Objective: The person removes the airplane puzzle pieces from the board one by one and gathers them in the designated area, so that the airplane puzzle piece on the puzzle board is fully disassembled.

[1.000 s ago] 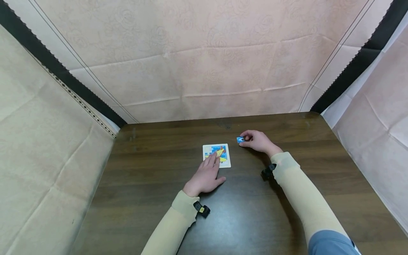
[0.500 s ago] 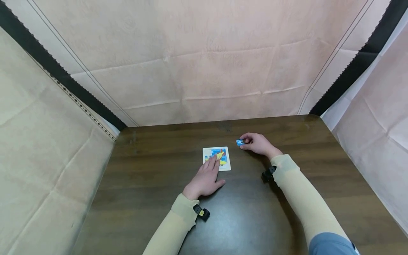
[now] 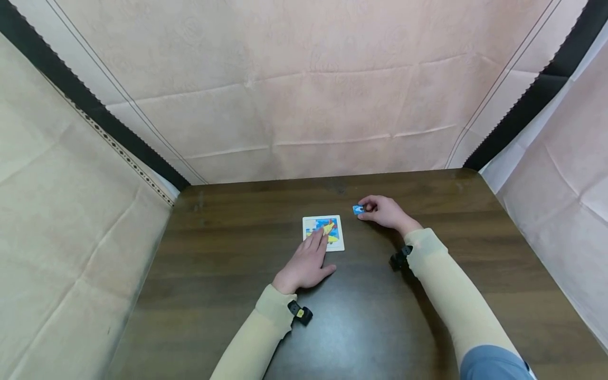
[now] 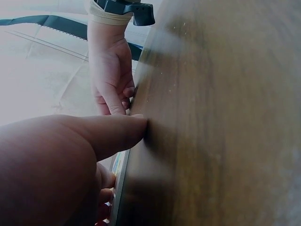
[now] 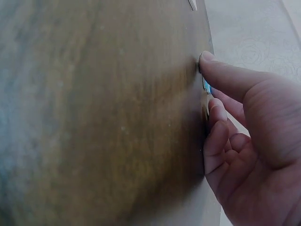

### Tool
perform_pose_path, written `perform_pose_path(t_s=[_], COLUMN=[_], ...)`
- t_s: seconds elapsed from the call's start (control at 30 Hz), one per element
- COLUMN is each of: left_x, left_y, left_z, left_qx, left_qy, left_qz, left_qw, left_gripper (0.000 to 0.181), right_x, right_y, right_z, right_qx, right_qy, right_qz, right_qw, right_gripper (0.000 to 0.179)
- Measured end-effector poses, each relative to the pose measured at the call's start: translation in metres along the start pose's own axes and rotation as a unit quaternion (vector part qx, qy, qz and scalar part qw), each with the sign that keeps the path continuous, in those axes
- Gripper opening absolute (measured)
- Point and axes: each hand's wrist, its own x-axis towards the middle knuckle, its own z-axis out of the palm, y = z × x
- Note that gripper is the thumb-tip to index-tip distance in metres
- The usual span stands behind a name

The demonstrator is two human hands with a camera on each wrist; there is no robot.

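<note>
From where I stand, the picture board lies flat at the middle of the brown table, its white border framing a blue, yellow and red picture. The left hand comes onto it from 7 o'clock, relaxed and gripping nothing: the fingers lie nearly straight over the lower part of the board, and the thumb spreads off to 4 o'clock, beyond the board's edge. I take that light weight to be what stops the board from sliding. At 2 o'clock from the board, near but well clear of its corner, is a small blue piece with white on it. The right hand reaches it from between 3 and 4 o'clock and pinches it by its near end between thumb and forefinger, the other fingers curled in. Holding just that end leaves much of the printed side uncovered, probably so it can be looked over. The pinch is low, close to the tabletop; I can't tell whether the piece touches the wood. Toward 10 o'clock on the board is a pale patch without the strong colours; whether it is a gap or pale print, I can't make out.
</note>
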Motion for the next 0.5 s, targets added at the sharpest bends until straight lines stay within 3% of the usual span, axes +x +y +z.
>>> perform_pose_path(t_s=[0.5], left_x=[0.0021], left_y=[-0.0012], left_z=[0.0016], left_qx=[-0.002], left_qy=[-0.006], left_qz=[0.003], left_qw=[1.0], left_gripper=[0.089], right_x=[-0.0009], right_y=[-0.0016], right_z=[0.0008], right_qx=[-0.013], right_qy=[0.001], right_qz=[0.0], right_qw=[0.9999], right_gripper=[0.043])
